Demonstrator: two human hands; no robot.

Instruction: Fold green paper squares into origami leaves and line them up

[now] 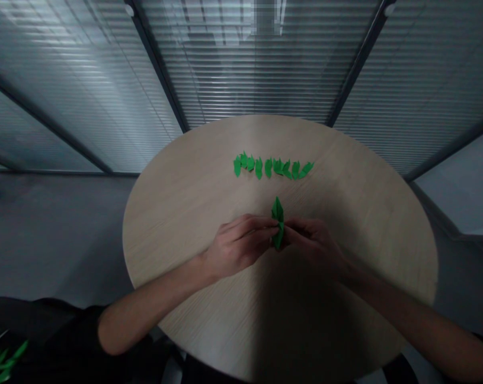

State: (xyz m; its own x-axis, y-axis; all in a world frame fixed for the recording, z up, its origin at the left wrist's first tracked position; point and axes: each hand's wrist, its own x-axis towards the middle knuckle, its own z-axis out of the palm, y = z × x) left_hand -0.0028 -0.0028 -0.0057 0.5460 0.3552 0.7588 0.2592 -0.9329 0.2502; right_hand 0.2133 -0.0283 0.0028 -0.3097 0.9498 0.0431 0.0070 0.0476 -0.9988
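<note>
Head view: looks forward and down over a table, with both forearms entering from the lower corners.

Surroundings: a glass partition with pale horizontal slatted blinds (257, 64) and dark metal frame bars (155, 61) stands behind a smooth grey floor (57, 229).

Table: a round, pale wood-grain tabletop (173, 240) carries the paper work; a broad shadow falls across its near half.

Row: a line of small, pointed green folded-paper shapes (273, 168) lies across the far half of the tabletop, closely spaced and partly overlapping.

Lower-left item: a loose bunch of green leaf-like shapes (3, 365) shows at the frame corner against a dark surface; its material is too dim to confirm.

Left hand: the left hand (239, 242) is closed in a fingertip pinch on the held piece's lower part.

Right hand: the right hand (313, 245) grips the same piece from the opposite side, touching the left fingertips or just beside them.

Held item: a pointed green folded-paper piece (278, 213) stands upright between both hands, above the tabletop and nearer than the row.

Step in hand: judged from the grip, two-handed folding or shaping of this piece.

Next move called for: judged from the hold, steady, even pressure at the pinched fold.
</note>
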